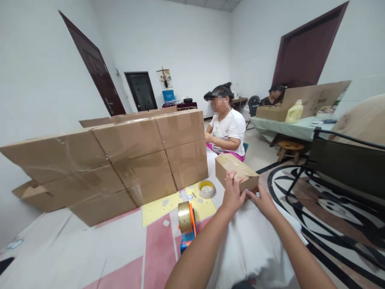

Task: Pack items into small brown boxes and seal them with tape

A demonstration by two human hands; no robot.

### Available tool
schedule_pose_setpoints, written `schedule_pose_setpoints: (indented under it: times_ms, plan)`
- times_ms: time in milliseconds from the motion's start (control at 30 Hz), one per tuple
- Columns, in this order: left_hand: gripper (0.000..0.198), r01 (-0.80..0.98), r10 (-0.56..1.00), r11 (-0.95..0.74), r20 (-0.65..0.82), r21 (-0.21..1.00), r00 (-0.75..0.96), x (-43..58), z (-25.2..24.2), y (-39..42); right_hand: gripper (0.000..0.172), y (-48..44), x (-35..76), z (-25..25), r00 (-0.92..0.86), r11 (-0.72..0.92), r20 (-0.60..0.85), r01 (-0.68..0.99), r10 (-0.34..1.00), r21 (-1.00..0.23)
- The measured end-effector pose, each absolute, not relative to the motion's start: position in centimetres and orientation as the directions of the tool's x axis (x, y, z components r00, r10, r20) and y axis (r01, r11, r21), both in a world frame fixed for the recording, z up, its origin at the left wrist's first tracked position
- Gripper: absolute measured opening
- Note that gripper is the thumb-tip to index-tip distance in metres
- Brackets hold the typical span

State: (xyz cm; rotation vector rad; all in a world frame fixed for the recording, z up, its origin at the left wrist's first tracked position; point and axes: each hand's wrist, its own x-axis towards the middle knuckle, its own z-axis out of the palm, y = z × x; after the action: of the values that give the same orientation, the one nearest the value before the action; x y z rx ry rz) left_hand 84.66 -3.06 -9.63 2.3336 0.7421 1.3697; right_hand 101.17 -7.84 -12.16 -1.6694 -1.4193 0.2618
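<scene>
A small taped cardboard box [230,162] lies on the right part of the cloth-covered table, close in front of me. My left hand [233,192] grips its near left corner, fingers bent over the side and top edge, thumb on the near end. Around the near right corner is my right hand [263,200], its thumb pressed to the same end close to the left thumb. The right fingers are partly hidden along the far side. Left of my left forearm lies a tape dispenser [192,218] with a roll of brown packing tape [184,217].
Stacked cardboard boxes [135,160] form a wall along the table's left and back. A tape roll [206,188] lies by the wall's right end. A person in a white shirt [230,128] sits beyond. A dark folding chair [339,168] stands at the right.
</scene>
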Motion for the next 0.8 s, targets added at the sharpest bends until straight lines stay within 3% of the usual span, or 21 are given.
schedule_pose_setpoints:
  times_ms: [167,367,533,800]
  plan:
    - [0.055,0.273,0.653,-0.757,0.698,0.594,0.293,85.2,-10.3,-2.8,0.056,-7.6,100.0,-12.1,0.414,-0.245,0.264,0.832,0.871,-0.497]
    - [0.067,0.276,0.728,-0.686,0.635,0.674,0.259,85.7,-10.3,-3.7,0.062,-7.9,99.4,-11.9,0.389,-0.235,0.309,0.869,0.868,-0.436]
    - [0.068,0.378,0.785,-0.619,0.554,0.689,0.276,85.4,-9.3,-4.6,0.062,-7.8,99.7,-12.0,0.383,-0.222,0.309,0.866,0.871,-0.448]
    - [0.082,0.479,0.834,-0.552,0.461,0.683,0.304,83.5,-5.9,-6.6,0.059,-8.2,100.0,-12.2,0.385,-0.097,0.346,0.776,0.856,-0.624]
